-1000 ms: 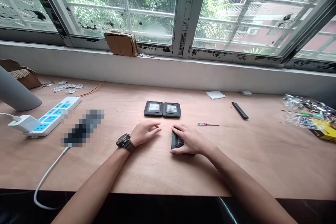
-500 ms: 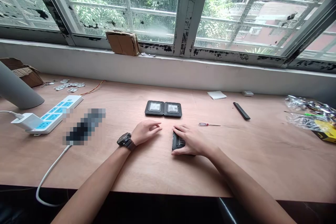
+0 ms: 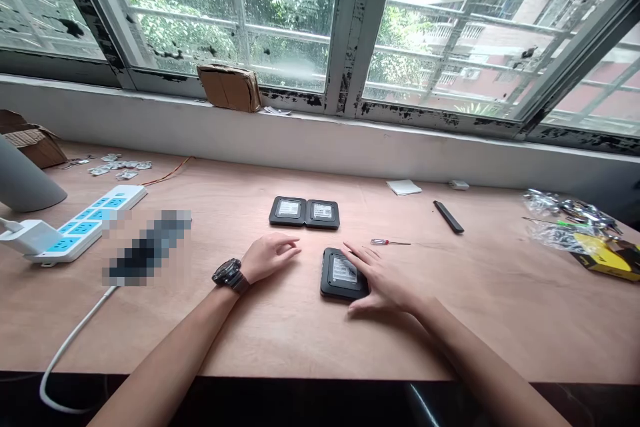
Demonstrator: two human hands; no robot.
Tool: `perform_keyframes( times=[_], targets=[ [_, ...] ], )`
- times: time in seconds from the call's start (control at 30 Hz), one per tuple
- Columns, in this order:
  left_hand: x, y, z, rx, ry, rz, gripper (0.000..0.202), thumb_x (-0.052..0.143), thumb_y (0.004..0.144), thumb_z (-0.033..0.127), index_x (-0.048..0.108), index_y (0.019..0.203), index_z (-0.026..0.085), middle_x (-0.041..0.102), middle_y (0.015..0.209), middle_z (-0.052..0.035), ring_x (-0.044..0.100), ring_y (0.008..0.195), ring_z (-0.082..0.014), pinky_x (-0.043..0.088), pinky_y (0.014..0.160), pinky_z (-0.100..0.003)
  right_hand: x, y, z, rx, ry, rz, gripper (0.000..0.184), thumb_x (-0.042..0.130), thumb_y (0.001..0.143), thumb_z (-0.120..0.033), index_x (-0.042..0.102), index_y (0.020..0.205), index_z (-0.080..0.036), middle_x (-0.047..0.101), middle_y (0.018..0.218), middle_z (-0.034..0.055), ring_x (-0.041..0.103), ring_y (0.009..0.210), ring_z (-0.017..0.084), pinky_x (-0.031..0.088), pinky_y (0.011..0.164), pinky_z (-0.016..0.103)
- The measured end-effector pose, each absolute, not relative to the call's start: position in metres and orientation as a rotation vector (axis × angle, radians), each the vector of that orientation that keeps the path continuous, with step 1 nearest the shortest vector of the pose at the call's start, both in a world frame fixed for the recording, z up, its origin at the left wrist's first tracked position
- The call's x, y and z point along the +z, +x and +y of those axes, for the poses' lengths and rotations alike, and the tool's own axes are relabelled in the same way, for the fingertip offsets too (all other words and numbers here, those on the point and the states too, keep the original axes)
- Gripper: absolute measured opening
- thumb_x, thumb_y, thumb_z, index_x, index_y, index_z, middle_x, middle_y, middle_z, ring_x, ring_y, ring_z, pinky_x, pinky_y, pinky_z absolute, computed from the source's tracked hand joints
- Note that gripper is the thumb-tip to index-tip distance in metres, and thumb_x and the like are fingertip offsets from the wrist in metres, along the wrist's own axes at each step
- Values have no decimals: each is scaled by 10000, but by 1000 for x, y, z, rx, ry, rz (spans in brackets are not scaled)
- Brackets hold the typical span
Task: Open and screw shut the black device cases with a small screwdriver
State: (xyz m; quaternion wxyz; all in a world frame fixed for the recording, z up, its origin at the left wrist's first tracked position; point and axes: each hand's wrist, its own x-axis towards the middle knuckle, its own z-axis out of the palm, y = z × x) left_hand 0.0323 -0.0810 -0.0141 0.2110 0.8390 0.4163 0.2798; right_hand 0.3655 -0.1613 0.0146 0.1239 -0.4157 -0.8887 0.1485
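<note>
Black case (image 3: 336, 273): flat on the table (image 3: 500, 333), label up, just below and right of two like cases
Like cases (image 3: 304, 213): side by side, touching, labels up, farther from the person
Right grip (image 3: 383, 283): fingers spread, lying against the black case's right edge, not pinching it
Left grip (image 3: 270, 258): loosely curled, holding nothing, resting on the table beside the black case
Nearby: small screwdriver (image 3: 390, 241) beyond the right fingertips, blue-socketed power strip (image 3: 85, 230) well off to the left

Black wristwatch (image 3: 227, 274) on left wrist (image 3: 241, 284)
</note>
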Motion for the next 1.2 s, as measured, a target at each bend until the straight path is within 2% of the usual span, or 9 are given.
perform_keyframes(
  times=[0.13, 0.27, 0.37, 0.5, 0.73, 0.9, 1.0, 1.1, 1.2],
  targets=[
    [-11, 43, -96, 724, 2444, 1103, 440, 608, 941, 575, 720, 1207, 244, 755, 1130, -70, 706, 1027, -264, 545, 876, -367, 4, 386, -173, 512, -1314, -2457, 1217, 793, 679, -699, 138, 1625, -304, 220, 1672, 130, 269, 1500, 416, 308, 1195, 591],
    [-14, 68, -117, 651, 2596, 956, 882, 714, 694, 805, 615, 1358, 233, 636, 1371, -119, 557, 1294, -352, 410, 1114, -465, -4, 389, -173, 576, -1293, -2382, 1096, 771, 761, -625, 186, 1620, -277, 309, 1631, 156, 340, 1470, 402, 346, 1177, 582],
    [-19, 82, -125, 625, 2645, 932, 1045, 685, 660, 857, 506, 1465, 214, 560, 1459, -137, 497, 1355, -369, 301, 1188, -487, -6, 386, -172, 598, -1259, -2358, 1026, 760, 791, -589, 227, 1610, -277, 336, 1616, 152, 356, 1462, 391, 351, 1177, 574],
    [-19, 84, -125, 599, 2650, 904, 995, 648, 734, 833, 442, 1511, 247, 517, 1507, -101, 468, 1384, -353, 252, 1207, -484, -4, 386, -172, 603, -1239, -2347, 969, 744, 821, -559, 247, 1603, -274, 336, 1617, 145, 360, 1462, 376, 350, 1182, 564],
    [-15, 82, -127, 601, 2649, 902, 935, 670, 766, 786, 446, 1511, 268, 508, 1516, -83, 471, 1382, -354, 282, 1192, -485, 0, 385, -172, 591, -1219, -2350, 930, 734, 834, -545, 270, 1592, -273, 344, 1611, 143, 364, 1458, 371, 352, 1181, 565],
    [-15, 82, -127, 598, 2679, 904, 937, 653, 774, 795, 457, 1499, 234, 536, 1492, -96, 496, 1368, -335, 306, 1190, -488, 2, 384, -172, 587, -1209, -2374, 895, 714, 855, -540, 273, 1589, -279, 336, 1617, 127, 355, 1468, 345, 346, 1193, 533],
    [-20, 79, -127, 679, 2750, 904, 928, 660, 773, 789, 498, 1463, 190, 584, 1438, -130, 533, 1338, -340, 312, 1197, -523, -2, 388, -174, 507, -1253, -2419, 949, 692, 860, -577, 204, 1611, -265, 260, 1654, 134, 313, 1492, 347, 341, 1196, 531],
    [-24, 76, -133, 829, 2884, 845, 767, 652, 869, 680, 553, 1397, 132, 640, 1364, -155, 579, 1298, -322, 353, 1189, -520, -8, 391, -179, 305, -1271, -2483, 1026, 690, 840, -624, 162, 1623, -223, 185, 1676, 155, 249, 1515, 367, 321, 1203, 544],
    [-24, 77, -143, 886, 3064, 657, 474, 589, 1002, 440, 575, 1363, 133, 631, 1379, -145, 575, 1313, -288, 408, 1170, -485, -11, 392, -184, 94, -1209, -2559, 980, 656, 868, -620, 187, 1621, -203, 178, 1676, 169, 228, 1521, 375, 303, 1204, 562]
  ],
)
